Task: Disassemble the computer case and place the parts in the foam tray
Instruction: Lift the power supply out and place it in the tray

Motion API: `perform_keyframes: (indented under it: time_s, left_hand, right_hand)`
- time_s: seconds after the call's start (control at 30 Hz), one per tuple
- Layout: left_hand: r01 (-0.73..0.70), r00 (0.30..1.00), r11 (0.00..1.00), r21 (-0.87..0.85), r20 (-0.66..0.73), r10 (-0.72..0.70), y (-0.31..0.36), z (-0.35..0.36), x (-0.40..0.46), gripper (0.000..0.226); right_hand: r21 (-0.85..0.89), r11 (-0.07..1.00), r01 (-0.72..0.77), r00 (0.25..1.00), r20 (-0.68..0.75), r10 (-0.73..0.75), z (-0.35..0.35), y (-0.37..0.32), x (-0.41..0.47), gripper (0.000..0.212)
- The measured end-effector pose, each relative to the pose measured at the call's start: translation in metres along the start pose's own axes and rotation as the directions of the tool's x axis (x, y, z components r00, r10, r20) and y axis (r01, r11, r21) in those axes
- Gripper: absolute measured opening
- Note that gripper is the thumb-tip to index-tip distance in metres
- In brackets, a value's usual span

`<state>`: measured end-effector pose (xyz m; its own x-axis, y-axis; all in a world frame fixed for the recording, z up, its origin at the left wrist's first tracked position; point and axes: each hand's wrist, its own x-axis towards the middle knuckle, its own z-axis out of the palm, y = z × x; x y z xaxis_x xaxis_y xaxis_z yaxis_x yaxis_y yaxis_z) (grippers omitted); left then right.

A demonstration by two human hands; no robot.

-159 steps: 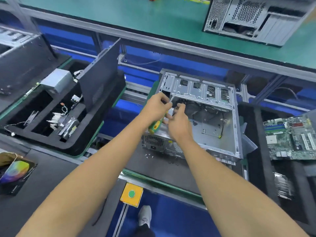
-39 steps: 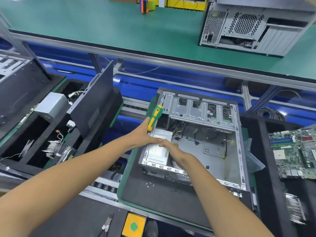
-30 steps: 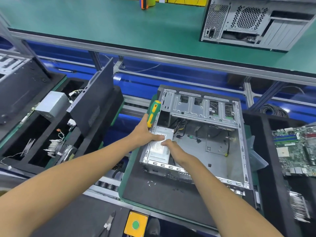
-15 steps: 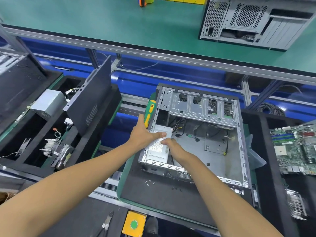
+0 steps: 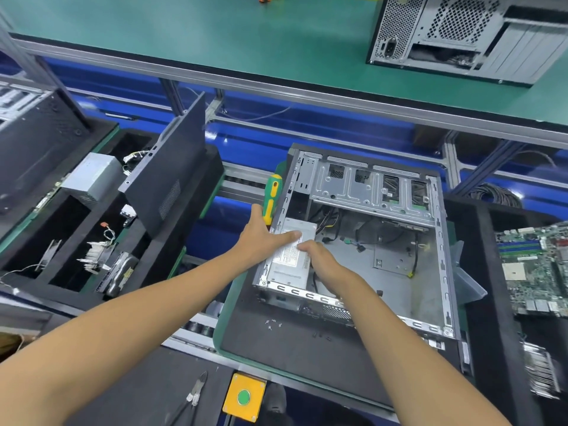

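Power supply point(image 5: 290, 256) seated in lower-left corner of open computer case point(image 5: 362, 241) at frame centre, long axis toward top of frame; left hand point(image 5: 261, 238), gripping screwdriver point(image 5: 272, 198), fingers flat on top; right hand point(image 5: 319, 259) curled over its right edge, equally near.

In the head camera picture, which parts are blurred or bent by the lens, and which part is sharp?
Head view: the power supply label and both hands stay fairly sharp; the motherboard at the right edge and the black panel at the left edge smear; the wide lens bows the green bench edge; lighting is even, without hard shadows.
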<state>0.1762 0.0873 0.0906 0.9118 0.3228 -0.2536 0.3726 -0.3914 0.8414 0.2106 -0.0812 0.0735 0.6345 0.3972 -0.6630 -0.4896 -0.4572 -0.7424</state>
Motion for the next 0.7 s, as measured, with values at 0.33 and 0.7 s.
perform_keyframes:
  time_s: [0.33,0.7]
  left_hand:
    - [0.012,0.998,0.999,0.03,-0.067,-0.01,0.003,0.005,0.002,0.091]
    - [0.055,0.994,0.988,0.143,-0.102,-0.041,0.011,0.008,0.007,0.087]
  right_hand:
    - [0.003,0.998,0.064,0.998,0.015,-0.064,-0.003,0.001,-0.001,0.065]
    - [-0.057,0.994,0.096,0.994,0.059,-0.092,-0.02,-0.016,-0.005,0.03]
